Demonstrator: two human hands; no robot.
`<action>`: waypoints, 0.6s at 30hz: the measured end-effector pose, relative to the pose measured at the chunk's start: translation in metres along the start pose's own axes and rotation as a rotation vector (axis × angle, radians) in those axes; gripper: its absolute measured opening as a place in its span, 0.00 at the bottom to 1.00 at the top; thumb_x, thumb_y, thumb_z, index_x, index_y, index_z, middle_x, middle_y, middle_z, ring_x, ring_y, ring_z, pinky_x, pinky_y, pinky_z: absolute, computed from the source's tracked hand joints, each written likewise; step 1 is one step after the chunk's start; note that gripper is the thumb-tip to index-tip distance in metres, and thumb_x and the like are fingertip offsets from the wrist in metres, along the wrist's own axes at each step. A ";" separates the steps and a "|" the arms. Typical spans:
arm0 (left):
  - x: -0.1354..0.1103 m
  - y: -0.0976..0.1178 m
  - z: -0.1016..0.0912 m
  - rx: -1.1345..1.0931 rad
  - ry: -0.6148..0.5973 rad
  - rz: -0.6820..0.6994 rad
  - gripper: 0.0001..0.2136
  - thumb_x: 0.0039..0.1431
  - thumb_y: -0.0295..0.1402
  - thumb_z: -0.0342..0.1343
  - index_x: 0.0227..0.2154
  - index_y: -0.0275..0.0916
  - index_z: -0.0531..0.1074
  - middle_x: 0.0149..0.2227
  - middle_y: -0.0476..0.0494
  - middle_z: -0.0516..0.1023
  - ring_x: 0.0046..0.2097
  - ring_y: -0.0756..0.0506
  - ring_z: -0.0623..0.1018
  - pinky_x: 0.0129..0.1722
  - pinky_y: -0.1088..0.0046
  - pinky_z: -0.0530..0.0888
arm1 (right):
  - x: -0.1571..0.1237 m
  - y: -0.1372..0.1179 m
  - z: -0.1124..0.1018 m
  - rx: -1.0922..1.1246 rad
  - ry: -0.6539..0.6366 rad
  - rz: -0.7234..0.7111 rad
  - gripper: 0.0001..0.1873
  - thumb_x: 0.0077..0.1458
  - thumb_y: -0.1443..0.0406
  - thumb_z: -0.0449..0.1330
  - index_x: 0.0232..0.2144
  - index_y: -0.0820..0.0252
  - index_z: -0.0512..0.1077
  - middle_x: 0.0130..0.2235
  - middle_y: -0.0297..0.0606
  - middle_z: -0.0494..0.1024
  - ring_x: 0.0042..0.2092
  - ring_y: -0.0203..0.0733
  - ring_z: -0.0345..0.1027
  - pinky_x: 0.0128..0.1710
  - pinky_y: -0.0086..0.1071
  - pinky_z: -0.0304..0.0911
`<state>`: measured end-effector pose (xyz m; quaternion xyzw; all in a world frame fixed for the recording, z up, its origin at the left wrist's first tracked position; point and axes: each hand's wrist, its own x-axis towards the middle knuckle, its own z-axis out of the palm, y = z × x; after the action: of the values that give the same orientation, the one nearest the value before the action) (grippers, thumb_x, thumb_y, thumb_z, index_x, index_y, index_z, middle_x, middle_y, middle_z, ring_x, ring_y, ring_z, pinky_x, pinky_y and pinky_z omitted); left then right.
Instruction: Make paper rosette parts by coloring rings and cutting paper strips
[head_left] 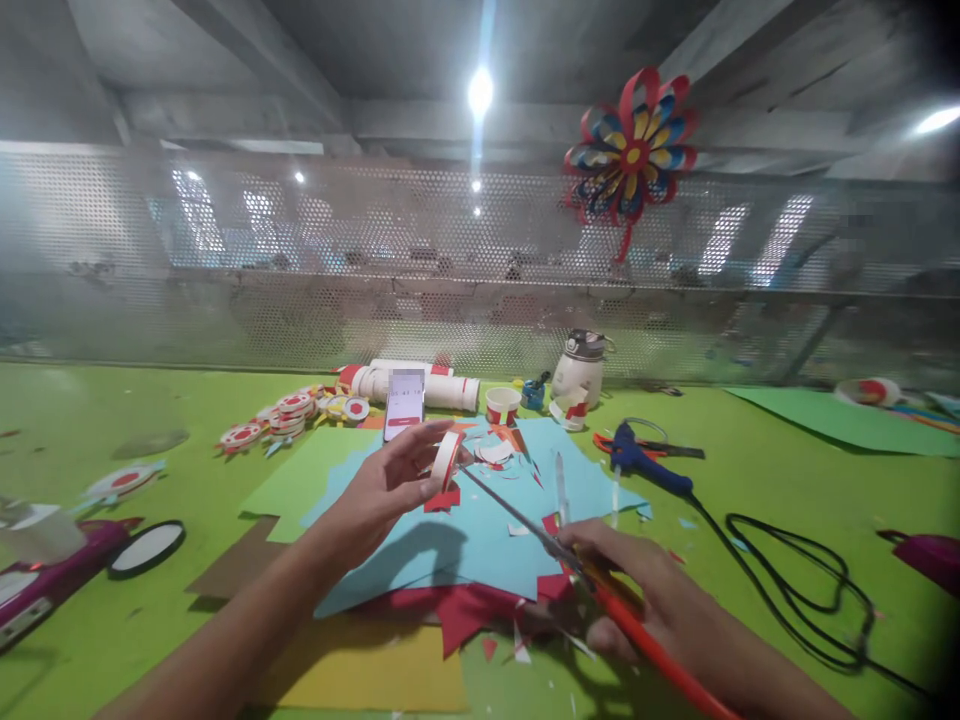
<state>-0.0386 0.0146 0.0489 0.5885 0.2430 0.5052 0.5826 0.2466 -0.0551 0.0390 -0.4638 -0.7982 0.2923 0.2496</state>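
Observation:
My left hand (397,475) is closed around a short white ring with a red edge (445,462), which looks like a piece cut from a paper cup. In my right hand (622,575) is a pair of scissors with orange-red handles (637,630). Its long blades point up and left, their tip close to the ring's right side; I cannot tell whether they touch it. Beneath both hands lie sheets of light blue paper (480,550). White and red scraps (496,450) are scattered on the blue paper just behind the ring.
A blue glue gun (649,465) with a looping black cord lies to the right. Along the back stand a phone (404,402), stacked white paper cups (442,390), a cut cup (502,404) and a bottle (578,372). Red-and-white paper discs (289,415) sit left. A paper flower (632,155) rises behind.

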 end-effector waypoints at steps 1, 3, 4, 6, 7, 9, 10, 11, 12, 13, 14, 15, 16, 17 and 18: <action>0.000 -0.001 -0.001 0.013 -0.007 -0.001 0.22 0.51 0.29 0.63 0.51 0.44 0.70 0.55 0.38 0.71 0.53 0.39 0.72 0.47 0.65 0.71 | 0.000 0.000 0.001 -0.014 -0.004 -0.001 0.25 0.48 0.62 0.64 0.50 0.54 0.67 0.44 0.40 0.74 0.41 0.49 0.67 0.41 0.38 0.63; 0.000 -0.002 -0.002 0.037 -0.019 -0.002 0.22 0.52 0.29 0.62 0.51 0.44 0.70 0.56 0.38 0.70 0.53 0.39 0.71 0.48 0.64 0.71 | 0.001 0.000 0.002 -0.034 -0.011 -0.013 0.24 0.47 0.62 0.65 0.48 0.54 0.68 0.43 0.40 0.76 0.41 0.49 0.69 0.40 0.37 0.64; -0.001 -0.002 -0.002 0.046 -0.026 -0.004 0.21 0.52 0.29 0.62 0.51 0.44 0.70 0.57 0.39 0.69 0.53 0.39 0.71 0.48 0.64 0.71 | 0.001 0.001 0.003 -0.041 -0.012 -0.019 0.24 0.47 0.61 0.65 0.48 0.54 0.69 0.43 0.39 0.76 0.41 0.49 0.69 0.39 0.36 0.64; -0.001 -0.001 -0.002 0.061 -0.044 -0.007 0.21 0.53 0.30 0.61 0.51 0.45 0.70 0.58 0.40 0.68 0.53 0.39 0.71 0.48 0.65 0.70 | 0.002 0.002 0.004 -0.054 -0.003 -0.033 0.23 0.47 0.61 0.66 0.47 0.53 0.70 0.44 0.40 0.77 0.42 0.50 0.69 0.38 0.36 0.65; -0.001 0.000 -0.002 0.066 -0.052 -0.009 0.21 0.53 0.30 0.61 0.51 0.46 0.70 0.58 0.40 0.68 0.53 0.40 0.72 0.47 0.65 0.70 | 0.002 0.003 0.004 -0.062 0.004 -0.040 0.23 0.47 0.60 0.66 0.47 0.53 0.71 0.45 0.40 0.77 0.42 0.51 0.69 0.38 0.36 0.65; -0.001 0.001 -0.002 0.071 -0.065 -0.017 0.21 0.53 0.31 0.61 0.52 0.45 0.70 0.58 0.39 0.69 0.53 0.39 0.72 0.46 0.65 0.70 | 0.002 0.004 0.005 -0.079 0.019 -0.051 0.22 0.47 0.60 0.66 0.46 0.53 0.71 0.46 0.41 0.77 0.44 0.51 0.69 0.38 0.36 0.65; -0.001 0.002 -0.002 0.070 -0.068 -0.021 0.22 0.52 0.31 0.62 0.52 0.44 0.70 0.57 0.39 0.70 0.53 0.39 0.71 0.45 0.65 0.70 | 0.002 0.005 0.005 -0.085 0.021 -0.053 0.21 0.47 0.60 0.66 0.45 0.53 0.72 0.45 0.41 0.77 0.44 0.52 0.70 0.38 0.36 0.65; -0.001 0.001 -0.002 0.068 -0.070 -0.025 0.22 0.52 0.31 0.62 0.52 0.44 0.70 0.56 0.38 0.71 0.53 0.38 0.71 0.45 0.65 0.70 | 0.002 0.005 0.005 -0.091 0.017 -0.050 0.21 0.47 0.60 0.66 0.45 0.53 0.72 0.45 0.41 0.77 0.43 0.52 0.70 0.37 0.36 0.65; 0.000 0.001 -0.002 0.065 -0.069 -0.028 0.23 0.51 0.31 0.62 0.52 0.43 0.70 0.55 0.38 0.71 0.52 0.38 0.71 0.45 0.65 0.70 | 0.002 0.004 0.005 -0.096 0.008 -0.044 0.20 0.47 0.60 0.66 0.44 0.53 0.72 0.45 0.41 0.78 0.43 0.52 0.70 0.36 0.35 0.65; 0.000 0.000 -0.003 0.063 -0.065 -0.029 0.23 0.51 0.31 0.62 0.52 0.43 0.70 0.54 0.37 0.72 0.52 0.38 0.72 0.45 0.65 0.70 | 0.002 0.004 0.006 -0.099 0.002 -0.037 0.19 0.47 0.60 0.65 0.44 0.53 0.72 0.45 0.41 0.78 0.44 0.52 0.70 0.36 0.35 0.65; 0.000 -0.001 -0.003 0.063 -0.059 -0.030 0.23 0.51 0.31 0.62 0.51 0.43 0.70 0.54 0.37 0.72 0.52 0.38 0.72 0.45 0.65 0.70 | 0.002 0.003 0.006 -0.100 0.000 -0.033 0.19 0.47 0.61 0.66 0.44 0.53 0.72 0.45 0.41 0.78 0.44 0.53 0.70 0.36 0.36 0.65; 0.000 -0.002 -0.004 0.066 -0.050 -0.032 0.22 0.50 0.31 0.62 0.51 0.43 0.71 0.53 0.38 0.73 0.51 0.38 0.72 0.45 0.64 0.70 | 0.003 0.002 0.006 -0.100 0.003 -0.030 0.19 0.46 0.61 0.66 0.44 0.53 0.73 0.46 0.41 0.77 0.45 0.53 0.70 0.37 0.36 0.65; 0.000 -0.003 -0.004 0.073 -0.042 -0.034 0.22 0.50 0.31 0.62 0.50 0.43 0.71 0.52 0.37 0.73 0.51 0.38 0.72 0.45 0.64 0.70 | 0.003 0.001 0.006 -0.097 0.010 -0.028 0.19 0.46 0.61 0.66 0.44 0.53 0.73 0.47 0.41 0.77 0.46 0.54 0.69 0.37 0.36 0.65; 0.000 -0.004 -0.005 0.082 -0.034 -0.035 0.22 0.50 0.31 0.62 0.50 0.42 0.71 0.51 0.37 0.74 0.51 0.38 0.72 0.45 0.64 0.69 | 0.003 0.001 0.006 -0.094 0.016 -0.028 0.19 0.46 0.62 0.66 0.43 0.53 0.73 0.48 0.41 0.77 0.47 0.54 0.69 0.38 0.36 0.65; 0.000 -0.005 -0.005 0.091 -0.030 -0.037 0.22 0.50 0.31 0.62 0.50 0.42 0.71 0.51 0.38 0.74 0.51 0.39 0.72 0.44 0.65 0.69 | 0.004 0.000 0.006 -0.091 0.021 -0.028 0.19 0.45 0.63 0.66 0.43 0.53 0.73 0.48 0.41 0.77 0.47 0.54 0.69 0.38 0.36 0.65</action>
<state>-0.0419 0.0182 0.0435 0.6172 0.2676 0.4741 0.5681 0.2411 -0.0530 0.0354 -0.4666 -0.8145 0.2473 0.2404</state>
